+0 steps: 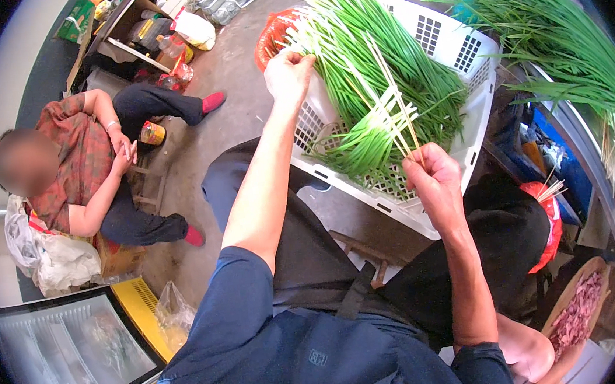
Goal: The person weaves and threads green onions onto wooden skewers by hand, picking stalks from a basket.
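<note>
Main pile of greens (413,56), lg & loose, fills much of white plastic basket (363,192) at abt 1 o'clock in view; long thin stalks, pale ends twd 11 o'clock, dk green tips twd 4 o'clock. Smaller bunch of greens (371,123) on top, nr basket's 6 o'clock side, fanned out, pale ends twd 2 o'clock & green tips twd 8. Thin wooden sticks (407,119), tan, straight, held at lower ends, slant up twd 11 o'clock across smaller bunch; can't tell if they pierce it.
</note>
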### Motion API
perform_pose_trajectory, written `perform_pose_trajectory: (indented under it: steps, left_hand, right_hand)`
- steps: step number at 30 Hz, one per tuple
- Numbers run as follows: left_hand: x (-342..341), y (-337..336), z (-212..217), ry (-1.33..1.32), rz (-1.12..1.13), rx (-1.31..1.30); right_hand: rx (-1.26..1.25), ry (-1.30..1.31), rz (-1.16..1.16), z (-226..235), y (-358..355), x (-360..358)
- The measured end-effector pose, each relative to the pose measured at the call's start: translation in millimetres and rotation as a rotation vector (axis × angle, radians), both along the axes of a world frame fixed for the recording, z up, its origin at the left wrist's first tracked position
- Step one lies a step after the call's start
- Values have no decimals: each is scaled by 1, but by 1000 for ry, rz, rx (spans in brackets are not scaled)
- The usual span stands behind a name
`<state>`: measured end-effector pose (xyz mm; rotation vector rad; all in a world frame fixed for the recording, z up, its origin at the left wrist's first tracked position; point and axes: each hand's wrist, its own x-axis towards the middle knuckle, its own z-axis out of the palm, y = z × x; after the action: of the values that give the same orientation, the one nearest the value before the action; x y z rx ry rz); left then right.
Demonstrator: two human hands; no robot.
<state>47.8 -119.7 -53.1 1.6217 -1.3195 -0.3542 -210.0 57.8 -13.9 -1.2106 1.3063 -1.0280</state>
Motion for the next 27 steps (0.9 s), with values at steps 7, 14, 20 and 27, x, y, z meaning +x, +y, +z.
perform_pose_trajectory:
  steps: [7,14,20,27]
  left_hand:
    - [0,18,5,428,-210,-56]
    - [-3,29,35,544,-215,-190]
    - [7,27,82,655,-228,-539]
    - [34,42,154,589,-304,-743]
  right_hand:
    - [-15,25,-15,0,1,-2]
    - [-37,-18,-16,-2,1,-2]
    - [-40,-11,-24,1,3,-3]
    - [-31,-36,-24,0,4,-1]
